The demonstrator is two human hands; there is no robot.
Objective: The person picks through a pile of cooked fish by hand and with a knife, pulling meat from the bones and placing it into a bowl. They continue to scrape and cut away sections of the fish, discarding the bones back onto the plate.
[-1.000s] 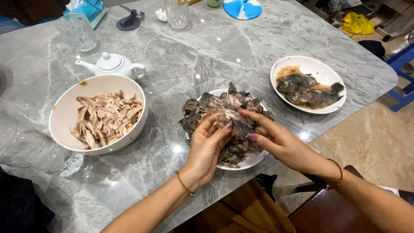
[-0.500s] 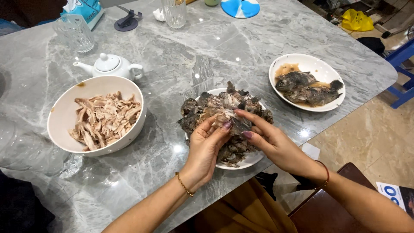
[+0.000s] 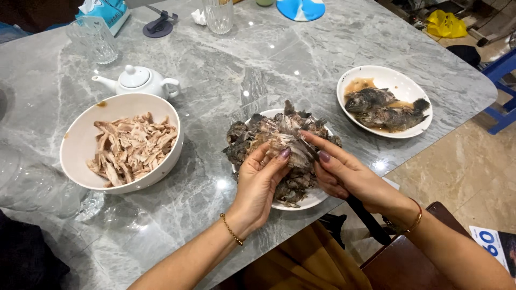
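A white plate (image 3: 314,200) near the table's front edge carries a heap of dark fish skin, heads and bones (image 3: 252,137). Over that heap both hands pinch one piece of fish (image 3: 289,145) with pale flesh showing. My left hand (image 3: 259,185) grips it from the left, thumb and fingers closed on it. My right hand (image 3: 344,174) holds it from the right with fingertips. Left of the plate stands a white bowl (image 3: 80,139) filled with pale shredded fish meat (image 3: 131,147).
A second white plate (image 3: 398,80) at the right holds two whole cooked fish (image 3: 384,107) in sauce. A white teapot (image 3: 141,80), two glasses (image 3: 94,38), a blue disc and a tissue pack stand farther back on the grey marble table (image 3: 226,70). A wooden chair (image 3: 403,263) is below.
Both hands stay on the fish piece over the plate; fingers shift slightly as they work it. The view has drifted a little. Nothing else moved.
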